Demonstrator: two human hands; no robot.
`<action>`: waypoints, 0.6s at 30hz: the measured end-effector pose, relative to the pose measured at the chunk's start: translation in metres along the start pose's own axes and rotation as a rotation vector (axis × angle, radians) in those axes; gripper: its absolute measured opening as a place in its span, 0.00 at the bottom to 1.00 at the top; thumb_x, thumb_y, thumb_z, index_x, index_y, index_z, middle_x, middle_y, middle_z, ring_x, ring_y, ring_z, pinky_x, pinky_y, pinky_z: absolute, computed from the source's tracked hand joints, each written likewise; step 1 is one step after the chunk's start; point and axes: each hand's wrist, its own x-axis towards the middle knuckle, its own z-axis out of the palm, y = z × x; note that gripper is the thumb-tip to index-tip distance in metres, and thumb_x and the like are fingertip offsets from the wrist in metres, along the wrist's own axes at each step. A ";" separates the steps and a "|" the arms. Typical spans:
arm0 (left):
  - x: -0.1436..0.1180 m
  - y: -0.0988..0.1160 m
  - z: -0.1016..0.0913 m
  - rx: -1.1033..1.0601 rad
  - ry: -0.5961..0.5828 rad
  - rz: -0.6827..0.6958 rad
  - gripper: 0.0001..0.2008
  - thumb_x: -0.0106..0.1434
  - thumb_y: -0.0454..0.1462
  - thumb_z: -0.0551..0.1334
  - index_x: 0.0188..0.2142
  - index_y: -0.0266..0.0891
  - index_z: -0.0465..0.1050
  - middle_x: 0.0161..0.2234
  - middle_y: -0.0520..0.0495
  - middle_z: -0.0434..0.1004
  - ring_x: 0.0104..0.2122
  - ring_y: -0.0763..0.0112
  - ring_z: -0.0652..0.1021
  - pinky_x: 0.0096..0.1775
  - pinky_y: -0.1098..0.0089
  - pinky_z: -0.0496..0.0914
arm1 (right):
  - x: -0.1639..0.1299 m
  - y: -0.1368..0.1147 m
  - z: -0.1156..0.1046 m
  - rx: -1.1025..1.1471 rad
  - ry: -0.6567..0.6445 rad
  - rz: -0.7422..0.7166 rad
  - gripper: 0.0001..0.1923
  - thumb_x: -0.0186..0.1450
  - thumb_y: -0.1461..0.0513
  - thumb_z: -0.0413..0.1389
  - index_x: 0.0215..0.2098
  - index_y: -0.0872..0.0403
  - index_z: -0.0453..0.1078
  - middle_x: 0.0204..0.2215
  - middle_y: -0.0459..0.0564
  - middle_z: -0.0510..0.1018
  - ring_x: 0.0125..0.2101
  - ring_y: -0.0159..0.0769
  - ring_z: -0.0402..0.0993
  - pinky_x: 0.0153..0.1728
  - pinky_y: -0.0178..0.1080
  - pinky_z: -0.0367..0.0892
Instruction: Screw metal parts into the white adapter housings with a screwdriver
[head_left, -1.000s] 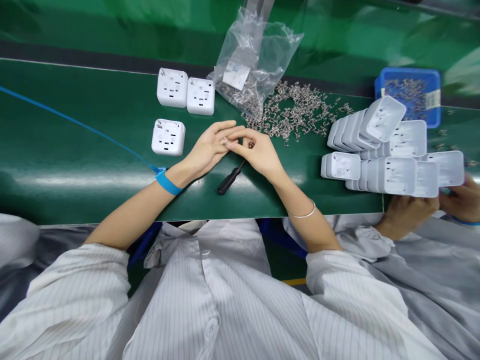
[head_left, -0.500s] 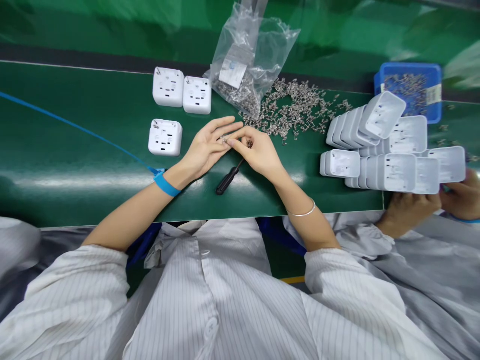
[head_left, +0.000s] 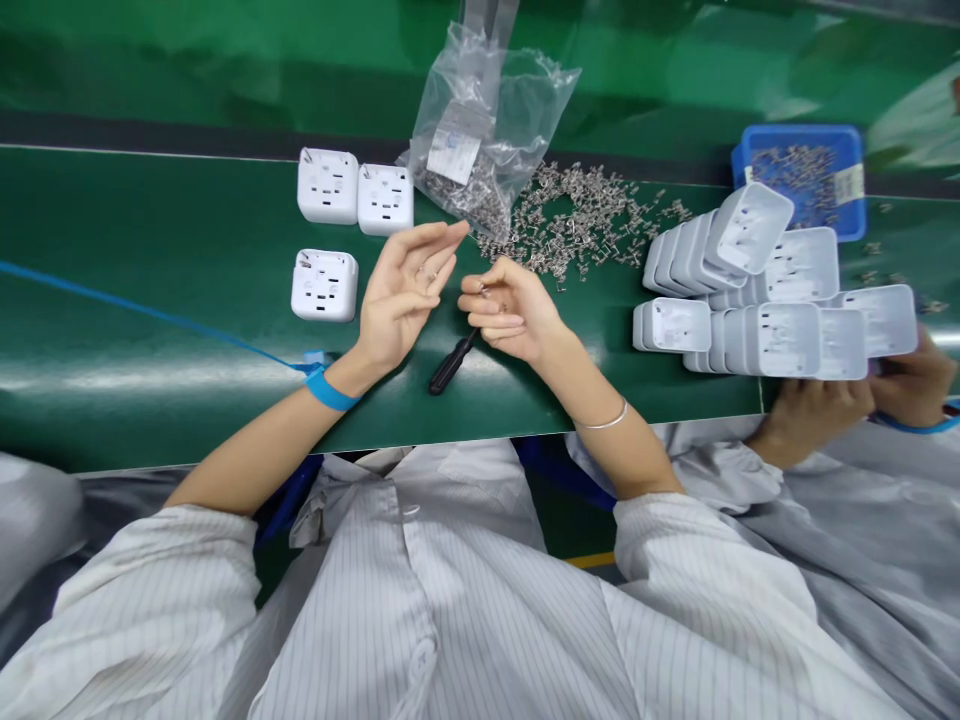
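My left hand (head_left: 396, 305) is cupped with its fingers nearly straight, holding a few small metal parts (head_left: 426, 274) against them. To its right, my right hand (head_left: 521, 312) has its fingers curled, and the thumb and fingertips pinch another small metal part (head_left: 484, 291). More bits may lie in that palm, partly hidden by the fingers. A gap separates the two hands. Below them on the green table lies a screwdriver (head_left: 450, 368) with a black handle; its tip is hidden behind my right hand. A loose heap of metal parts (head_left: 589, 215) spreads behind my right hand.
A clear plastic bag (head_left: 487, 110) of metal parts stands at the back. Three white socket housings (head_left: 324, 285) sit at left. White covers (head_left: 787, 340) are stacked at right before a blue bin (head_left: 859, 220). A co-worker's hands (head_left: 821, 410) are beside them. A blue cord (head_left: 150, 318) runs leftward from my wristband.
My hands have moved apart. The left hand has tilted upward with its fingers closer together, and the right hand has turned, its fingers curling round a small metal part.
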 end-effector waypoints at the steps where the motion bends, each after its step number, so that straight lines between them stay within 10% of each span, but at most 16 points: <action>1: -0.003 0.000 0.002 -0.016 -0.031 0.033 0.24 0.54 0.33 0.63 0.52 0.48 0.67 0.61 0.49 0.71 0.70 0.56 0.62 0.69 0.50 0.56 | 0.002 0.002 0.001 0.030 -0.016 0.038 0.16 0.72 0.59 0.40 0.27 0.54 0.57 0.15 0.37 0.59 0.11 0.19 0.36 0.08 0.24 0.36; 14: -0.022 0.000 0.015 0.280 -0.103 0.170 0.27 0.60 0.59 0.65 0.52 0.51 0.66 0.65 0.47 0.64 0.73 0.47 0.49 0.66 0.46 0.58 | 0.013 0.035 0.015 0.138 0.101 -0.110 0.16 0.74 0.61 0.49 0.27 0.55 0.63 0.17 0.41 0.69 0.16 0.22 0.63 0.18 0.24 0.63; 18: -0.023 -0.003 0.012 0.384 -0.036 0.285 0.27 0.62 0.61 0.59 0.53 0.51 0.63 0.67 0.48 0.60 0.73 0.49 0.50 0.67 0.49 0.55 | 0.007 0.024 0.015 0.202 0.062 -0.116 0.16 0.74 0.64 0.46 0.28 0.56 0.63 0.16 0.39 0.66 0.13 0.19 0.56 0.13 0.21 0.55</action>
